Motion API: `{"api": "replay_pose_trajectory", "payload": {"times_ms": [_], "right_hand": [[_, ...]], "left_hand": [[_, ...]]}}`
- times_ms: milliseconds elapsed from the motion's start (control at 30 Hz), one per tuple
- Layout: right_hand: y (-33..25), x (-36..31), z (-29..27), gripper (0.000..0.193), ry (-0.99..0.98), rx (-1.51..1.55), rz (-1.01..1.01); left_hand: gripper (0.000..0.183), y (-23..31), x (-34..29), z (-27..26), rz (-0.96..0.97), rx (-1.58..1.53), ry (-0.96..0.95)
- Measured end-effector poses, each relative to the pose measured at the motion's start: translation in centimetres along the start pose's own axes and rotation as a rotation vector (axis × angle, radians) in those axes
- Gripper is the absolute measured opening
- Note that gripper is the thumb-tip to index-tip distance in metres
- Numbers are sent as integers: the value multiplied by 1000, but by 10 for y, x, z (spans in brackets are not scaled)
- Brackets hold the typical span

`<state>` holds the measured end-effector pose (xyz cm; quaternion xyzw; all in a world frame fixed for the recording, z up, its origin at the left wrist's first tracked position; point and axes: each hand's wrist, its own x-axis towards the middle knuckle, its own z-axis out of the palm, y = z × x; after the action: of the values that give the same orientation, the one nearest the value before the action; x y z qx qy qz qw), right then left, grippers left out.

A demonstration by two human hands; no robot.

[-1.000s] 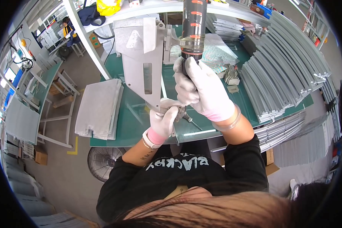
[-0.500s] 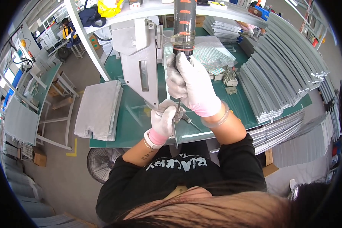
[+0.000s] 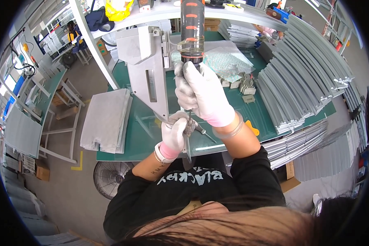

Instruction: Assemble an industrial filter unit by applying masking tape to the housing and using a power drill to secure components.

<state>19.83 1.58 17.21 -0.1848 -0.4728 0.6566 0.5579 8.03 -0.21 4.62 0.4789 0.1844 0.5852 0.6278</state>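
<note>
My gloved right hand [image 3: 199, 88] is wrapped round the lower grip of a black electric screwdriver [image 3: 192, 30] with orange marks. The driver stands upright, its thin bit [image 3: 190, 115] pointing down to my left hand. My gloved left hand [image 3: 175, 130] pinches a small metal piece [image 3: 190, 128] at the bottom end of a tall light-grey metal housing [image 3: 141, 61] with a long slot. A narrow metal strip [image 3: 188, 149] runs down from there toward the table's front edge. Whether the bit touches a screw is hidden. A hand screwdriver [image 3: 201, 130] lies just right of my left hand.
Stacked grey panels [image 3: 104, 119] lie on the green table [image 3: 143, 143] at left; a tall stack of ribbed panels [image 3: 299, 78] stands at right. Bubble wrap [image 3: 229, 57] and small metal blocks [image 3: 248, 84] are behind. A white shelf [image 3: 160, 12] crosses above; a fan [image 3: 108, 178] stands below.
The electric screwdriver and my right hand have shifted a little left. The grey housing has moved slightly left and downward. An orange-yellow object beside my right forearm has come into sight.
</note>
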Motion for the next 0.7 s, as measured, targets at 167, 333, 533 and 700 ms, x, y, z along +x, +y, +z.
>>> {"api": "replay_pose_trajectory", "payload": {"times_ms": [167, 333, 533, 700], "right_hand": [[0, -1, 3, 26, 35, -47, -35], [1, -2, 5, 25, 38, -21, -28], [11, -16, -3, 25, -109, 131, 8], [15, -15, -7, 30, -124, 172, -26]], "left_hand": [[19, -2, -1, -4, -37, -47, 7], [19, 2, -4, -1, -21, -47, 32], [19, 0, -10, -8, -42, -46, -30], [24, -4, -8, -13, -49, -89, -79]]}}
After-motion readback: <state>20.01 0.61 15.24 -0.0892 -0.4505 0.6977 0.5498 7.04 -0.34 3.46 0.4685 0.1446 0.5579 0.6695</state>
